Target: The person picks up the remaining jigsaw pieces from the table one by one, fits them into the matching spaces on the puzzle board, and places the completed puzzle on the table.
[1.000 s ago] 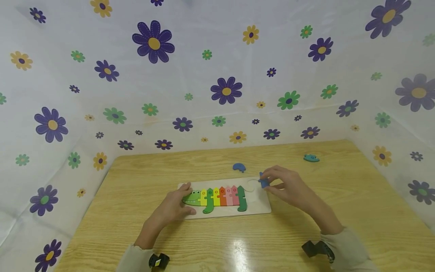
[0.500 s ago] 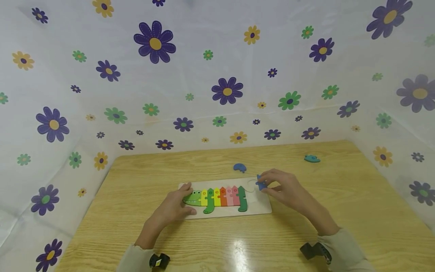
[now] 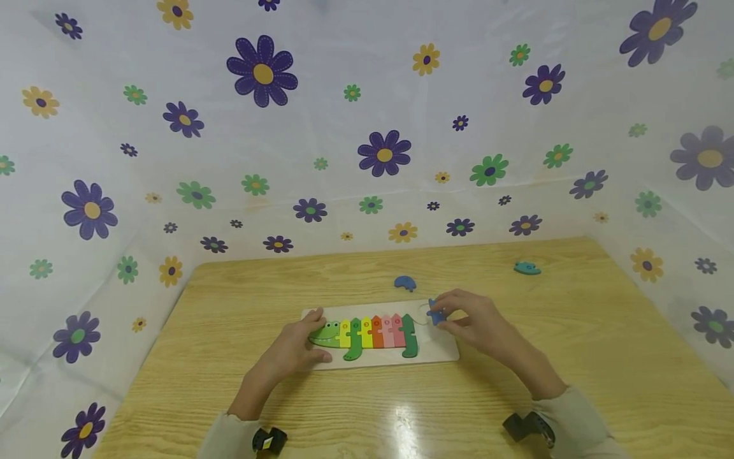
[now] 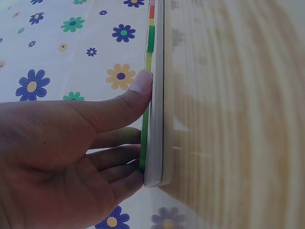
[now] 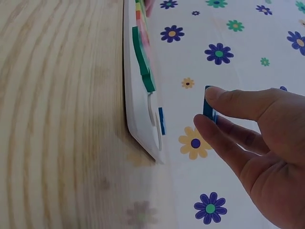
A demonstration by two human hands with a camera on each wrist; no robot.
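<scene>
The right hand (image 3: 478, 317) pinches a blue puzzle piece (image 3: 436, 313) between thumb and fingertips. In the right wrist view the held blue piece (image 5: 208, 106) is apart from the puzzle board (image 5: 138, 112). A crocodile puzzle lies in the pale wooden puzzle board (image 3: 438, 350): a green head piece (image 3: 327, 334), numbered coloured body pieces (image 3: 376, 333) and a dark green leg piece (image 3: 409, 336). The left hand (image 3: 290, 344) rests on the board's left end. In the left wrist view its thumb (image 4: 139, 86) touches the board's top, with the other fingers at the end.
A curved blue piece (image 3: 404, 283) lies on the wooden table (image 3: 355, 408) just behind the board. Farther right lies a teal piece (image 3: 527, 268). White sheeting with printed flowers (image 3: 384, 155) encloses the back and sides.
The right hand has moved a little left and nearer, carrying the blue puzzle piece over the board's right end; the piece has turned slightly. The left hand stays on the board.
</scene>
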